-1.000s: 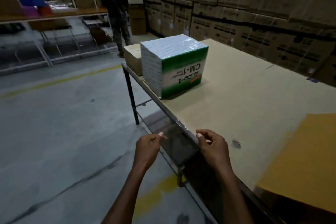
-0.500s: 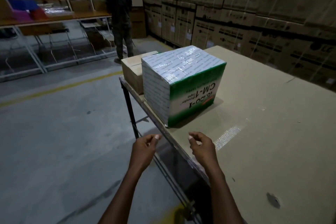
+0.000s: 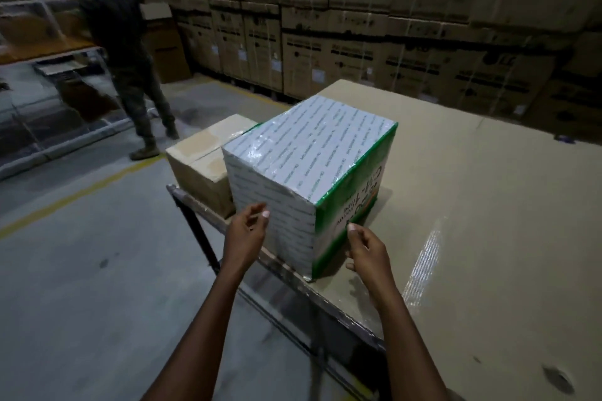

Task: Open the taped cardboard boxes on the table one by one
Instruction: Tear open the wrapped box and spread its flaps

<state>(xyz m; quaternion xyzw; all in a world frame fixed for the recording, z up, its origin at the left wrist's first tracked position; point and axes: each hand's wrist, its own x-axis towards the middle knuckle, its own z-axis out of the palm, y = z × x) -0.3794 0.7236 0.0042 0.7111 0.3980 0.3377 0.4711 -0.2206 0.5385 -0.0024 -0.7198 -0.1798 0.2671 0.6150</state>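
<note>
A white and green printed box (image 3: pixel 312 169), wrapped in shiny clear tape, stands at the table's near left corner. Behind it on the left lies a smaller plain brown box (image 3: pixel 202 159) with tape along its top seam. My left hand (image 3: pixel 244 233) hovers beside the white left face of the printed box, fingers loosely curled and holding nothing. On the other side, my right hand (image 3: pixel 366 252) is close to the green and white front face near the bottom corner, fingers also loosely curled and empty. Whether either hand touches the box is unclear.
The table (image 3: pixel 472 238) is covered with brown cardboard sheet and its metal edge runs under my arms. A person (image 3: pixel 120 42) stands at shelving on the far left. Stacked cartons (image 3: pixel 358 52) line the back wall. Grey floor with a yellow line lies left.
I have come closer to the table. Both hands rose from below the table edge and now flank the near corner of the printed box.
</note>
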